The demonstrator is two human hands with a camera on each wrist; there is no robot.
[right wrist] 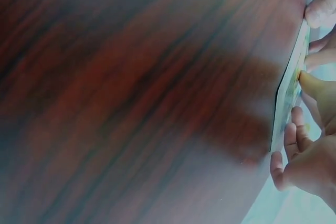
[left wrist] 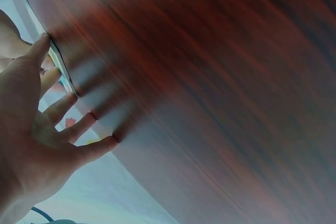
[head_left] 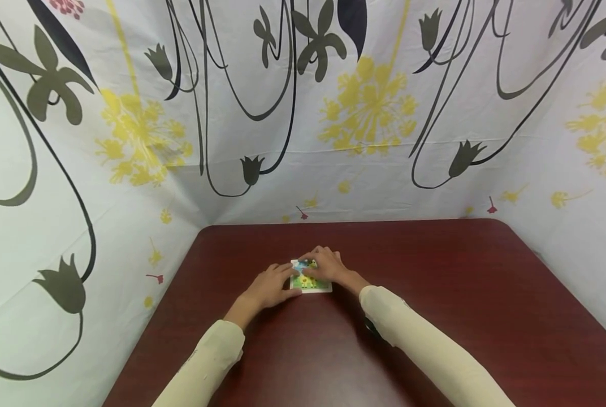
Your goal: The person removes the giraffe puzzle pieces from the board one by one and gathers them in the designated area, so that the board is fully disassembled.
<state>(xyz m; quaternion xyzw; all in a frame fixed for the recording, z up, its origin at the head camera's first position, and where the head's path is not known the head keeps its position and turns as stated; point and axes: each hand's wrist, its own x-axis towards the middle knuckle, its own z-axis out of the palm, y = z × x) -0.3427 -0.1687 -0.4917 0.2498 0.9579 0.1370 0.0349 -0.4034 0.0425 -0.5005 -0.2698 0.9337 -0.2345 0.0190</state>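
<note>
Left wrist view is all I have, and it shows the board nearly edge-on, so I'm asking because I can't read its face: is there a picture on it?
Observer: Yes. The head view shows the board with a white border round a picture with green and yellow in it.

Operator: Thanks. And which part of it does the right hand cover?

Observer: Seen from the head view, the right hand lies over the upper right part, hiding some of the picture.
</note>
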